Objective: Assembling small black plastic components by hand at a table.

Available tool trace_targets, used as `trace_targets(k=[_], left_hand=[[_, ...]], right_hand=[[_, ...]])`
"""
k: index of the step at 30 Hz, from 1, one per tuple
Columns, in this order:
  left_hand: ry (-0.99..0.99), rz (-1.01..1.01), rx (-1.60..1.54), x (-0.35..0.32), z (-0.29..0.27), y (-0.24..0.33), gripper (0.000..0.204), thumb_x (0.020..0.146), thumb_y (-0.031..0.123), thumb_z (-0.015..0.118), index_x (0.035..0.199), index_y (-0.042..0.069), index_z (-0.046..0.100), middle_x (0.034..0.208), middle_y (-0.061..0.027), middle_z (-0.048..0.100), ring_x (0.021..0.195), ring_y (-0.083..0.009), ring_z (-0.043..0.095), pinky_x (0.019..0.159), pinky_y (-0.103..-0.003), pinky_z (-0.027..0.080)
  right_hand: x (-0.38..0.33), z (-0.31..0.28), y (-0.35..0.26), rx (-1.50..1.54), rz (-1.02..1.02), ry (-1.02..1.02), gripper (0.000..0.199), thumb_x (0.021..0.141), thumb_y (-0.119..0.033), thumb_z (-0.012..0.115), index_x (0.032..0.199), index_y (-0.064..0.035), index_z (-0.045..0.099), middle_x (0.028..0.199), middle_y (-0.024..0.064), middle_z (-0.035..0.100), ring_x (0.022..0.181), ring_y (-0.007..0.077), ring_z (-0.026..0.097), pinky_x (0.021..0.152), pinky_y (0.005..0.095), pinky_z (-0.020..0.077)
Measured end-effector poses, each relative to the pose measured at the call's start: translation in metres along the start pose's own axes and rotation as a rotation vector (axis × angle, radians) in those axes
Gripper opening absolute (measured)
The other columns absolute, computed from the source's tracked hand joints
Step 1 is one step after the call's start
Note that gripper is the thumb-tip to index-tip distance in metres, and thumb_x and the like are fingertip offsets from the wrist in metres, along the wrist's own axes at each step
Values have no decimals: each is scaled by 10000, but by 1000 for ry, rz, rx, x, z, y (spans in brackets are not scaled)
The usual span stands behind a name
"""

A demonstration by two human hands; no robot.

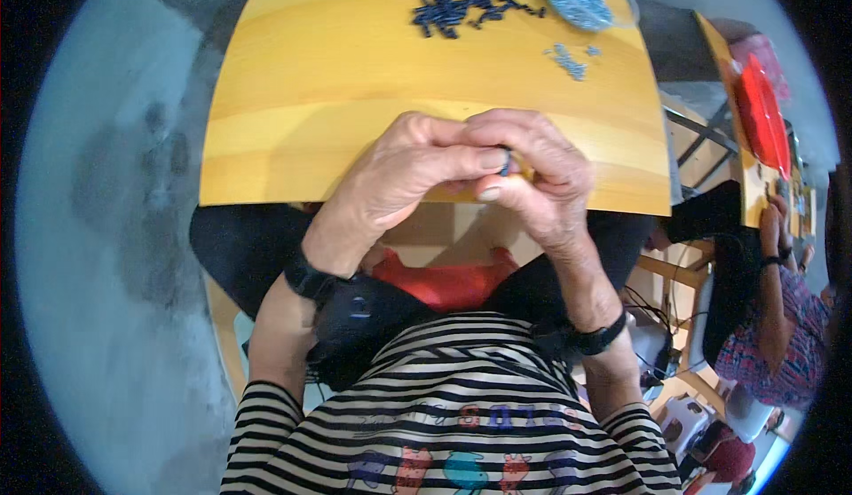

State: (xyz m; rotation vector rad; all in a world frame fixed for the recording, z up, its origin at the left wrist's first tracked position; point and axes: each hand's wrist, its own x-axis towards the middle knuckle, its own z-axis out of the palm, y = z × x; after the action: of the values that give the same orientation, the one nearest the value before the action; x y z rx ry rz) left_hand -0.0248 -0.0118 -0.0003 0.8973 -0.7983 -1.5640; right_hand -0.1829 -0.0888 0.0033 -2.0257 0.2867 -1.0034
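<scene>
My left hand (404,168) and my right hand (543,168) meet above the near edge of the yellow wooden table (293,96). Between their fingertips is a small dark piece (505,161), mostly covered by thumbs and fingers. Both hands are closed in a pinch around it. Farther back on the table lies a loose pile of small dark cylindrical pieces (451,3). To its right, a clear container (628,5) holds many small light-blue pieces (577,0). Several pale pieces (571,62) are scattered just in front of it.
Under the table edge, between my knees, there is something red (444,284). On the right, another person (772,335) sits at a second table (756,198) with a red tray-like thing (761,113) on it. Cables and stools stand on the floor there.
</scene>
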Motion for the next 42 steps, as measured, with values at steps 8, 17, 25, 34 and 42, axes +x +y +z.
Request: trace_targets(k=[8, 17, 25, 34, 42], left_hand=[[105, -21, 234, -5, 2, 13, 195, 843, 158, 669, 911, -23, 699, 724, -17, 642, 647, -70, 542, 609, -207, 421], [313, 108, 606, -1, -10, 39, 176, 848, 158, 659, 912, 2, 711, 687, 7, 609, 628, -41, 496, 562, -191, 369], [479, 345, 909, 27, -43, 43, 155, 830, 108, 667, 915, -17, 701, 780, -16, 657, 679, -69, 557, 599, -215, 434], [551, 606, 1336, 70, -62, 43, 148, 755, 94, 695, 886, 25, 704, 752, -81, 609, 665, -194, 601, 602, -293, 462], [471, 607, 1615, 87, -55, 38, 199, 707, 147, 732, 868, 39, 691, 805, -98, 590, 753, -278, 604, 667, -374, 494]], right_hand=[[-14, -42, -5, -6, 245, 160, 336, 764, -73, 697, 1085, -8, 622, 916, 83, 639, 767, 157, 606, 683, 282, 503], [-61, -207, 43, 189, 683, 671, 345, 941, -119, 539, 1262, 5, 512, 816, 3, 531, 621, 44, 427, 533, 193, 347], [-122, -311, 145, -440, 1111, 480, 443, 892, -210, 595, 1290, -43, 497, 939, 89, 629, 692, 118, 613, 528, 215, 483], [-43, -217, 61, -336, 633, 483, 228, 924, -127, 565, 1100, 4, 628, 827, 60, 638, 641, 71, 548, 541, 206, 450], [24, -81, 24, -570, 180, 34, 134, 782, 30, 662, 912, 5, 639, 808, 134, 653, 737, 232, 660, 641, 290, 500]])
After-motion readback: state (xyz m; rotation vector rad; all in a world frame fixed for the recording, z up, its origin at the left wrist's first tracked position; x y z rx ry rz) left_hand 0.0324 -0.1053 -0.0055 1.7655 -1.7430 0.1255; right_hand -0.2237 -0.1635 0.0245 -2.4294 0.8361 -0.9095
